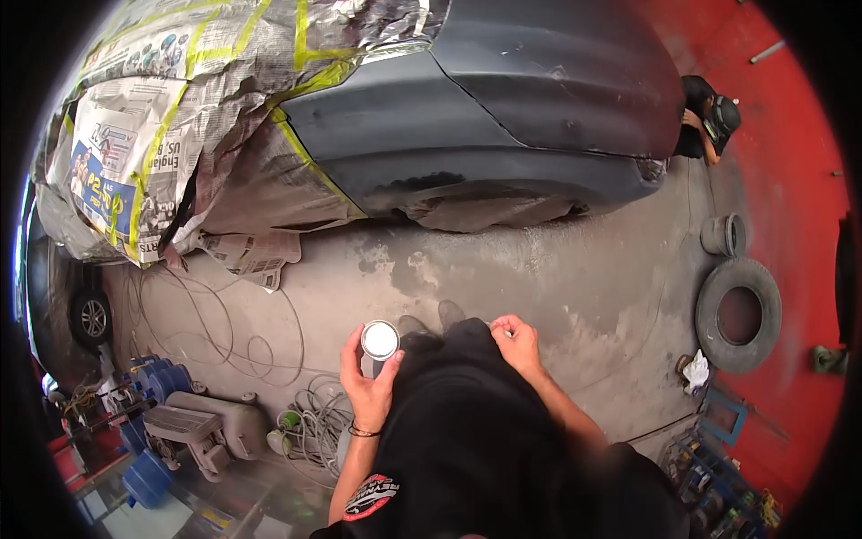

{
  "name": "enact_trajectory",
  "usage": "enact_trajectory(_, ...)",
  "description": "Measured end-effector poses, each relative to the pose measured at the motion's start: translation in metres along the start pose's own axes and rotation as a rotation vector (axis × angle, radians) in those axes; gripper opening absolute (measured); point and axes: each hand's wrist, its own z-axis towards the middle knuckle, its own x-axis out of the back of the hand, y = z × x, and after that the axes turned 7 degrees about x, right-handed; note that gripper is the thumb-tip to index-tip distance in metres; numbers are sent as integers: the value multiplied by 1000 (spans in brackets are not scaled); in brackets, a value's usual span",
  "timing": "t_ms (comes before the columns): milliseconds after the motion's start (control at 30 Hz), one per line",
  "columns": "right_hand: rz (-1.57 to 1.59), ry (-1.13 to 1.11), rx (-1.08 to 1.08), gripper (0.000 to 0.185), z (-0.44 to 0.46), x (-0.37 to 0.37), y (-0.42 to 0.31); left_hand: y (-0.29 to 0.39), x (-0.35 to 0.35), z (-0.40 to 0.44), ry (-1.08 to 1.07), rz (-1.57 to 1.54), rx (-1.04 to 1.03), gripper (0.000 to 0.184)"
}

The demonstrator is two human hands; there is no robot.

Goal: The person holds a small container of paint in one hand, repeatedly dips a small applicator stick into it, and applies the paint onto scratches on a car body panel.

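My left hand (366, 388) is wrapped round a small round can (380, 340) with white contents or a white top, held upright at the lower middle. To its right, my right hand (515, 343) is closed in a pinch; whatever it may hold is too small to make out. Both hands are above the concrete floor, in front of my dark clothing. Beyond them stands a dark grey car body (539, 90), its near side partly covered with newspaper (171, 117) and yellow-green tape (312, 166).
A co-worker (714, 121) crouches at the car's far right end. A tire (738, 314) and a metal rim (723, 235) lie by the red wall. Hoses (319, 422), a compressor (202, 427) and blue containers (148, 476) are at the lower left. Shelved items (723, 476) are lower right.
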Motion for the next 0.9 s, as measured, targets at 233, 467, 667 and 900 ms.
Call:
enact_trajectory(233, 134, 197, 231, 23, 46, 9, -63, 16, 3, 32, -128, 102, -129, 75)
enact_trajectory(467, 162, 114, 470, 17, 56, 38, -147, 68, -41, 46, -37, 214, -377, 75)
enact_trajectory(667, 94, -152, 673, 15, 75, 88, -176, 69, -124, 25, 74, 138, -270, 74)
enact_trajectory(900, -53, -296, 721, 14, 106, 158, -173, 62, -197, 1, 155, 124, -177, 75)
